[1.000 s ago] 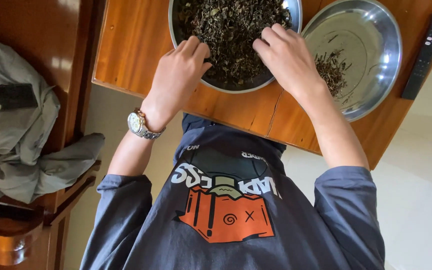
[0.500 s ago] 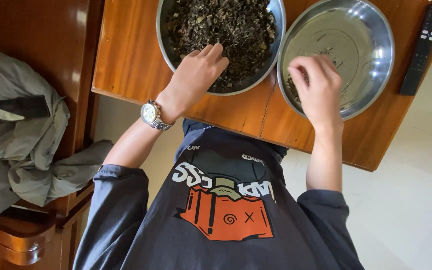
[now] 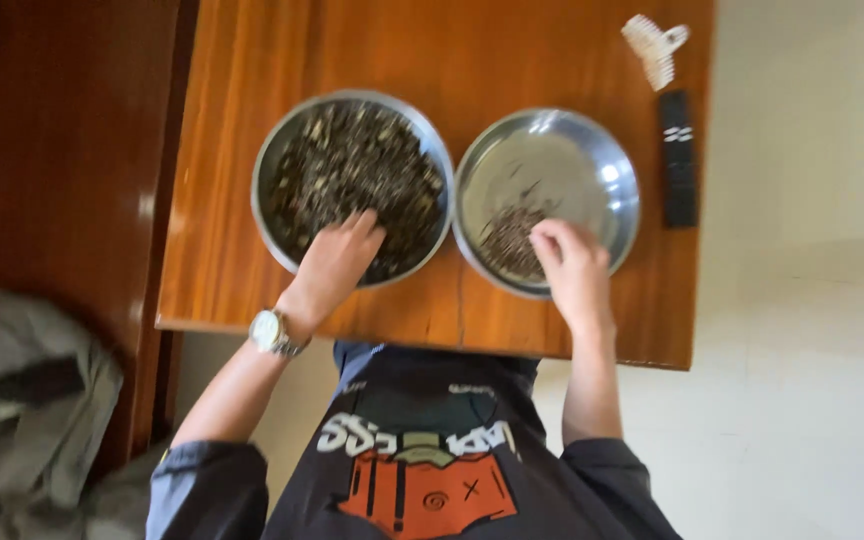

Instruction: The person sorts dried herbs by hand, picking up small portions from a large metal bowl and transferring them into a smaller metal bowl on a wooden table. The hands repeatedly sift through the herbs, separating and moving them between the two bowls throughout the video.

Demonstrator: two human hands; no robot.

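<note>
Dried leaves (image 3: 352,170) fill the bowl (image 3: 270,160) beneath the loosely spread left hand (image 3: 337,262); right hand (image 3: 570,268) pinches bits.

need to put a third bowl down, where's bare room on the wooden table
The wooden table is bare along its far edge beyond both bowls and in the strip left of the full steel bowl. It is crowded between that and the nearly empty steel bowl, and rightward by the black remote and white hair clip.
</note>
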